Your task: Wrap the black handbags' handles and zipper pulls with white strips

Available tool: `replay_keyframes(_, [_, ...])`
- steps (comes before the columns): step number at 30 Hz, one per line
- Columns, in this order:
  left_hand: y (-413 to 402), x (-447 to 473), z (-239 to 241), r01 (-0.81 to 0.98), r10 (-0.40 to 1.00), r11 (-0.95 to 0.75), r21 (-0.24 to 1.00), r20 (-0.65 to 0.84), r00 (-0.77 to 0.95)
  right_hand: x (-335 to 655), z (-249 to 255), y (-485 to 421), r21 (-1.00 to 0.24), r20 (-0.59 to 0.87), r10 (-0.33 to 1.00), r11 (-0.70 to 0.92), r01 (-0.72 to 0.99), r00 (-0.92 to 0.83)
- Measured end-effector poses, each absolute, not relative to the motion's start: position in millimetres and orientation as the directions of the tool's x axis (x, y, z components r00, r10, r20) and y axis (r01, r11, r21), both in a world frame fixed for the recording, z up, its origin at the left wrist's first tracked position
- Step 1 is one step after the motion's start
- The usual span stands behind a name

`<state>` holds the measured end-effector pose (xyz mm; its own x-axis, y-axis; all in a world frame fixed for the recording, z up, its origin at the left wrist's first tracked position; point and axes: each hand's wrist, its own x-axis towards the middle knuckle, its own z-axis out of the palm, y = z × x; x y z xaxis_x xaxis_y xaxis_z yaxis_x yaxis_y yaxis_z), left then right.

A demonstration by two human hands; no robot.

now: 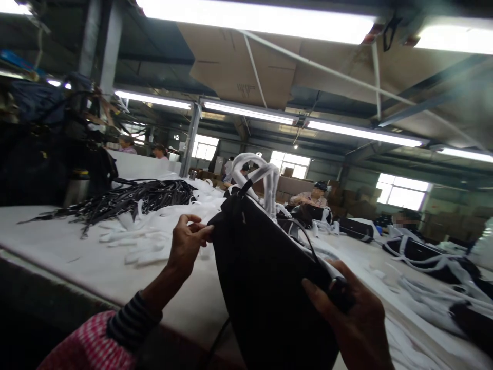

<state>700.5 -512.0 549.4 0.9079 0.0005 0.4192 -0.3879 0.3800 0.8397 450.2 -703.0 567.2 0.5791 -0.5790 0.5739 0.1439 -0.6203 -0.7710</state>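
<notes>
A black bag (269,267) hangs tilted between my two hands, its top edge sloping down to the right. White wrapping covers its looped handles (271,187), which stand up at the upper end. My left hand (188,239) pinches the bag's left edge near the top corner with thumb and fingers. At the lower right, my right hand (350,308) grips the other end of the top edge, thumb on the near face. A thin black cord (308,239) arches over the top edge near that hand. The bag's bottom runs out of view.
On the white table (50,241) lie a heap of black straps (154,198) and white wrapping strips (154,236). More black bags (356,229) with white-wrapped handles lie to the right. A person (311,198) sits across the table. Dark bags (42,149) are piled at the left.
</notes>
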Motion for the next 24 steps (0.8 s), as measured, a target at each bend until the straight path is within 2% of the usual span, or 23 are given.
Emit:
replay_keyframes(3, [-518.3,703.5,582.0,-0.524,-0.003,0.214,0.824,0.537,0.843,436.2,553.9,-715.0,-0.9,0.403,-0.624,-0.404,0.165,0.669])
replay_keyframes(6, [-526.6,709.1,583.4,-0.614,-0.101,-0.272,0.741,0.612,0.784,432.7,515.4,-719.8,-0.968,0.234,-0.487,-0.196,0.156,0.841])
replay_keyframes(8, [-536.8,708.5,567.2,-0.615,-0.272,-0.598,0.514,0.592,0.759,433.1,485.1,-718.8,-0.992,0.112,-0.335,-0.091,0.086,0.936])
replay_keyframes(10, [-546.6,704.1,547.0,-0.624,-0.434,-0.75,0.22,0.55,0.714,432.9,462.7,-716.9,-1.0,-0.024,-0.247,0.003,-0.024,0.969])
replay_keyframes(12, [-551.6,699.5,533.5,-0.634,-0.536,-0.773,0.003,0.531,0.656,431.6,454.3,-717.2,-0.994,-0.092,-0.223,0.073,-0.077,0.97])
replay_keyframes(13, [-551.9,698.3,531.1,-0.629,-0.561,-0.775,-0.064,0.528,0.638,430.8,454.9,-718.7,-0.994,-0.085,-0.217,0.091,-0.067,0.972])
replay_keyframes(16, [-547.5,695.8,538.4,-0.629,-0.591,-0.763,-0.15,0.558,0.583,429.2,465.5,-726.3,-0.99,-0.007,-0.19,0.14,0.02,0.982])
replay_keyframes(19, [-545.3,678.0,551.8,-0.74,-0.648,-0.66,-0.129,0.597,0.474,431.0,470.5,-730.2,-0.963,0.017,-0.178,0.264,0.064,0.984])
replay_keyframes(22, [-552.2,632.1,552.6,-0.928,-0.785,-0.37,-0.035,0.546,0.292,434.3,466.3,-725.5,-0.907,0.003,-0.194,0.414,0.084,0.981])
replay_keyframes(24, [-560.7,593.9,542.8,-0.98,-0.838,-0.195,0.029,0.515,0.181,434.8,462.3,-720.8,-0.872,-0.015,-0.267,0.474,0.118,0.964])
